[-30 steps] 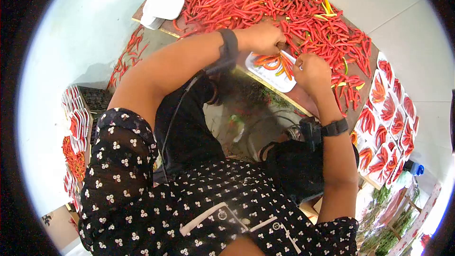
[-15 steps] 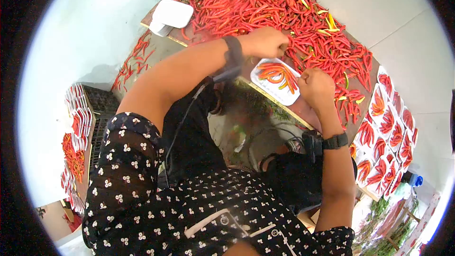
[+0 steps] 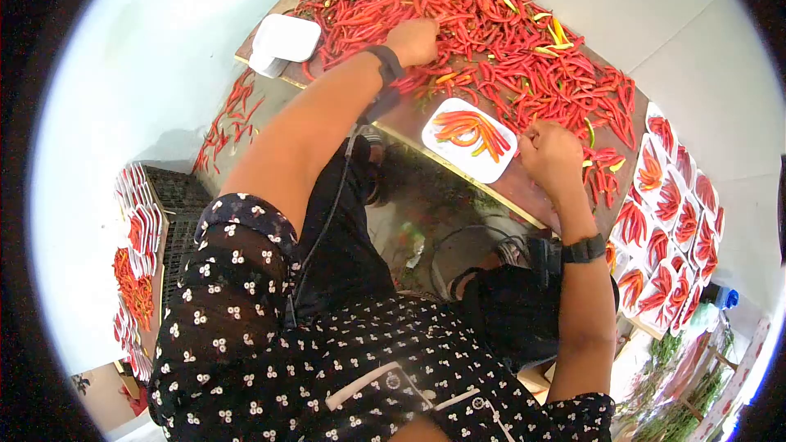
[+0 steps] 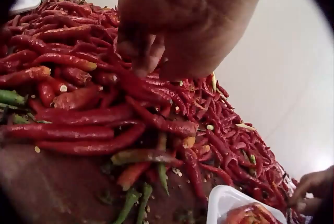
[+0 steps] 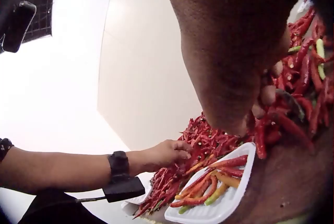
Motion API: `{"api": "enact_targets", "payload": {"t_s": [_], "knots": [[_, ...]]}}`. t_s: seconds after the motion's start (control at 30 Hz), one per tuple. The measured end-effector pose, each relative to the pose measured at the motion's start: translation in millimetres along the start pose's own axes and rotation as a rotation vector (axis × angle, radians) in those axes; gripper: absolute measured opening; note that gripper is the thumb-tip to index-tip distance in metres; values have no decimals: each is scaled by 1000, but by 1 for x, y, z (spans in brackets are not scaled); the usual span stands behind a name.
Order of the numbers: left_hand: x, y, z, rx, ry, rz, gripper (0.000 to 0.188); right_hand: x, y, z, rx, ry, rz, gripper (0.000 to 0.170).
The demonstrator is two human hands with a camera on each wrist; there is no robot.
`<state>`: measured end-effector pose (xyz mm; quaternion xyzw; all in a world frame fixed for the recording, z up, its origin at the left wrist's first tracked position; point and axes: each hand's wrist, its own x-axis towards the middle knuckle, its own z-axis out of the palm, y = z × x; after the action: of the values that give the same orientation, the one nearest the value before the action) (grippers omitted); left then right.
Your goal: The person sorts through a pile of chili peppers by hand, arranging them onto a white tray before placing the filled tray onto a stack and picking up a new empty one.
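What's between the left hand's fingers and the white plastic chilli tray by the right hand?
Loose glossy red chillies on the brown tabletop lie in between; the left wrist view shows this.

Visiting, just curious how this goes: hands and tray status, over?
Left hand at the chili pile. Right hand beside the white tray. Chilies in tray, nothing covering them.

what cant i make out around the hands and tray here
- What the left hand grips, if anything: left wrist view, hidden by the hand itself.
- What the right hand grips, if anything: right wrist view, same cause.
- Lower part of the white tray: left wrist view, cut off by bottom edge.
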<state>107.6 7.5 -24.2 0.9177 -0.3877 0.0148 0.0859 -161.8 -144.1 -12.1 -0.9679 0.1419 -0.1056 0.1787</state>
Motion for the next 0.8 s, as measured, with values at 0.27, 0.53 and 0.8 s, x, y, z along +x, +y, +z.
{"api": "enact_targets", "payload": {"t_s": [0.27,0.53,0.8], "knots": [[-6,2,-8,133,-110,69,19,-2,-1,2,14,33,-33,26],[6,-31,-3,-328,14,150,16,2,-11,-4,-32,-2,-9,22],[-39,11,-47,-971,-390,-115,20,11,-17,7,-9,11,-27,16]]}}
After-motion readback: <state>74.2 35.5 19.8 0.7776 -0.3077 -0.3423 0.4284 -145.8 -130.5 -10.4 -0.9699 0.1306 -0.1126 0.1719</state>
